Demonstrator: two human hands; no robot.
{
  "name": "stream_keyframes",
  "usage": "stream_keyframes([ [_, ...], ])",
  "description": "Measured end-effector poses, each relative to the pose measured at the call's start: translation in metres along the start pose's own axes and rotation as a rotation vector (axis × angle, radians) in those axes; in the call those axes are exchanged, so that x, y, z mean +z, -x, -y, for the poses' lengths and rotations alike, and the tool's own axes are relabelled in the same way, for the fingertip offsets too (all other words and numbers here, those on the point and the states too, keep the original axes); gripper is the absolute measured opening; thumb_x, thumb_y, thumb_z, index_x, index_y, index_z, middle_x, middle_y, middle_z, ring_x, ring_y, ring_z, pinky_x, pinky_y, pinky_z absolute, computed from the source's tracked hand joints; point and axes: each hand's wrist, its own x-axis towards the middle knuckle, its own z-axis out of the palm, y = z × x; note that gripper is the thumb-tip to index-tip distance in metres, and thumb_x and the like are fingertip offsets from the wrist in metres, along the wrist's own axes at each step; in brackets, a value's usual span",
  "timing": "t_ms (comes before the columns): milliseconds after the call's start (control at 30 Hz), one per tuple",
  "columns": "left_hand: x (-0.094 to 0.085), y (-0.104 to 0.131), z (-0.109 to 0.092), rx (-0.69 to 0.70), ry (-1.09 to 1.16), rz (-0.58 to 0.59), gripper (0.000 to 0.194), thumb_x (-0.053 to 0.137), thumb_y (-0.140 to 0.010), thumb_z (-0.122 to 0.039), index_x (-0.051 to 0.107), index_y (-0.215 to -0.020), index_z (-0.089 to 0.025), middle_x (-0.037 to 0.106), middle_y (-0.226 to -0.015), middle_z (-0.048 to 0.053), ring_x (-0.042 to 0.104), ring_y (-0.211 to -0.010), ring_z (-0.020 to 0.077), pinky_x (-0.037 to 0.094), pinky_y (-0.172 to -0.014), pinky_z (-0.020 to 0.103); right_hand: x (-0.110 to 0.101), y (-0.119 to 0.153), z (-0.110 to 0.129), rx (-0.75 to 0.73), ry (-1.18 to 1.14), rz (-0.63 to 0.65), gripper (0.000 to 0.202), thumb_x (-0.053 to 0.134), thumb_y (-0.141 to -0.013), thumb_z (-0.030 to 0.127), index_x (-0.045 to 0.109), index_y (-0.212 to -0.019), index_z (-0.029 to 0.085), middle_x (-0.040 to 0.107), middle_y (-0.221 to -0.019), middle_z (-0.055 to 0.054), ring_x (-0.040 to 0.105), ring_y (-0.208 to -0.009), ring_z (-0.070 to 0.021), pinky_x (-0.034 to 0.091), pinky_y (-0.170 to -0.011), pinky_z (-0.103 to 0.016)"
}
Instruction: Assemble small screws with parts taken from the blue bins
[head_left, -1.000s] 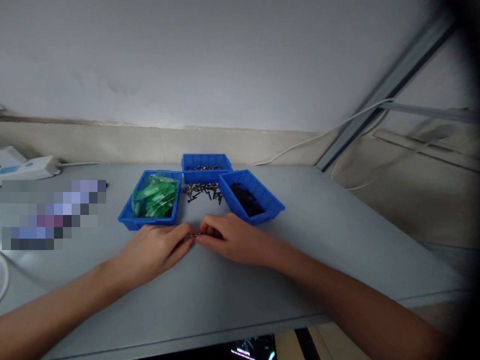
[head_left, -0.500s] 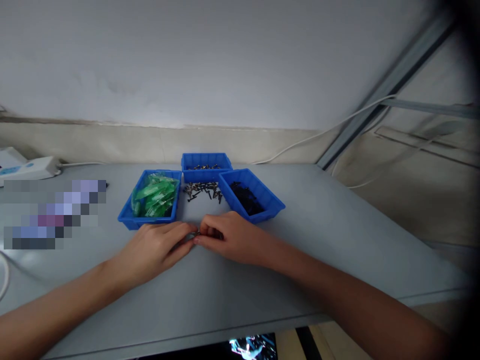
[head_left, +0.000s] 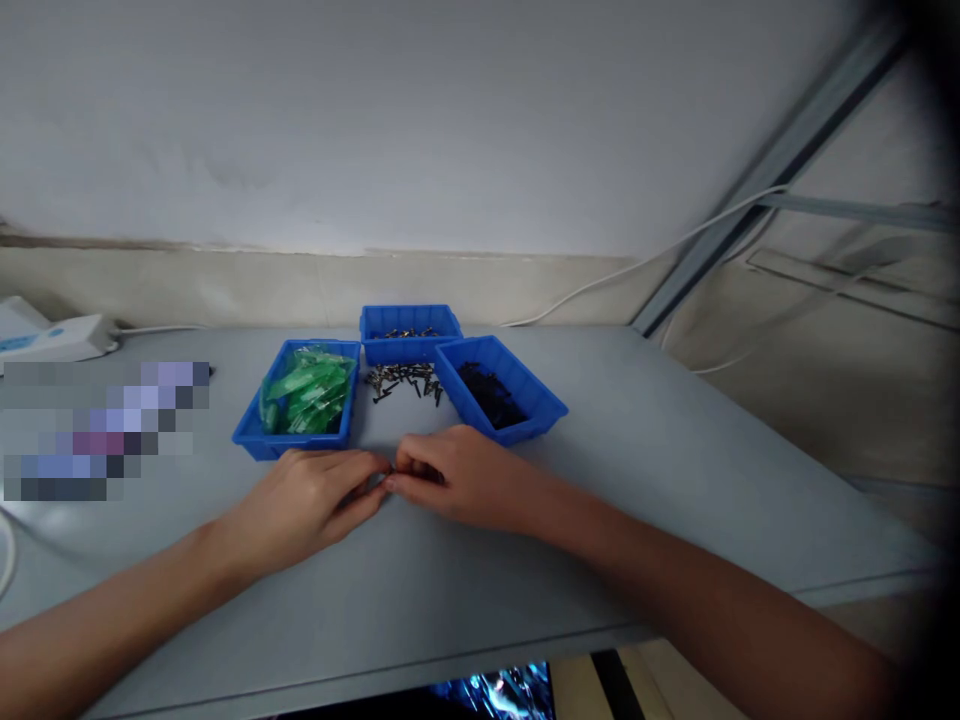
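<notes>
Small part (head_left: pixel 390 472), mostly hidden | left hand (head_left: pixel 315 500) and right hand (head_left: pixel 465 478) pinching it, fingertips meeting | over grey table (head_left: pixel 405 600), on near side of loose screws (head_left: pixel 405 376) and three blue bins (head_left: pixel 411 352)

No writing could be read. The blue markings on the white corded box (head_left: pixel 75 338), beyond the left grip (head_left: pixel 322 500) and well off to its left, were too small to decipher. The screen (head_left: pixel 504 692), nearer the camera than that grip, showed only bright blue-white shapes.
</notes>
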Motion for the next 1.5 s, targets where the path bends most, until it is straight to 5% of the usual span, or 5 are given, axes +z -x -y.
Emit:
stream_keyframes([
  [400, -0.0004, -0.0006, -0.0014, 0.028, -0.126, -0.116, 0.024, 0.039, -0.090, -0.028, 0.059, -0.088, -0.016, 0.063, -0.071, 0.001, 0.060, -0.059, 0.0116, 0.046, -0.054, 0.022, -0.0032, -0.0007, 0.0020, 0.031, 0.076, 0.031, 0.017, 0.040, -0.086, 0.024, 0.051, -0.075, 0.016, 0.055, -0.062, 0.001, 0.048, -0.056, -0.0099, 0.027, -0.053, -0.023],
  [733, -0.0019, -0.0006, -0.0012, 0.104, -0.153, -0.162, 0.017, 0.044, -0.090, -0.025, 0.057, -0.094, -0.015, 0.064, -0.075, 0.002, 0.061, -0.063, 0.0121, 0.048, -0.058, 0.024, -0.0045, -0.0016, 0.0007, 0.070, -0.282, 0.109, 0.020, 0.037, -0.085, 0.017, 0.050, -0.070, 0.016, 0.057, -0.065, 0.002, 0.050, -0.057, -0.0082, 0.035, -0.055, -0.021],
  [1233, -0.0050, -0.0007, -0.0023, 0.121, -0.122, -0.107, 0.022, 0.040, -0.091, -0.028, 0.057, -0.089, -0.016, 0.062, -0.073, 0.000, 0.060, -0.063, 0.0110, 0.047, -0.058, 0.022, -0.0030, -0.0011, -0.0024, 0.103, -0.433, 0.200, 0.022, 0.034, -0.087, 0.021, 0.050, -0.072, 0.017, 0.056, -0.065, 0.002, 0.052, -0.059, -0.0086, 0.039, -0.055, -0.021],
  [1500, -0.0056, -0.0017, -0.0038, 0.111, -0.130, -0.086, 0.025, 0.039, -0.091, -0.028, 0.054, -0.075, -0.016, 0.057, -0.063, -0.001, 0.056, -0.055, 0.0094, 0.042, -0.050, 0.020, -0.0040, 0.0010, 0.0028, 0.087, -0.191, 0.037, 0.006, 0.049, -0.079, 0.021, 0.054, -0.079, 0.017, 0.054, -0.062, 0.004, 0.048, -0.055, -0.0078, 0.033, -0.051, -0.019],
])
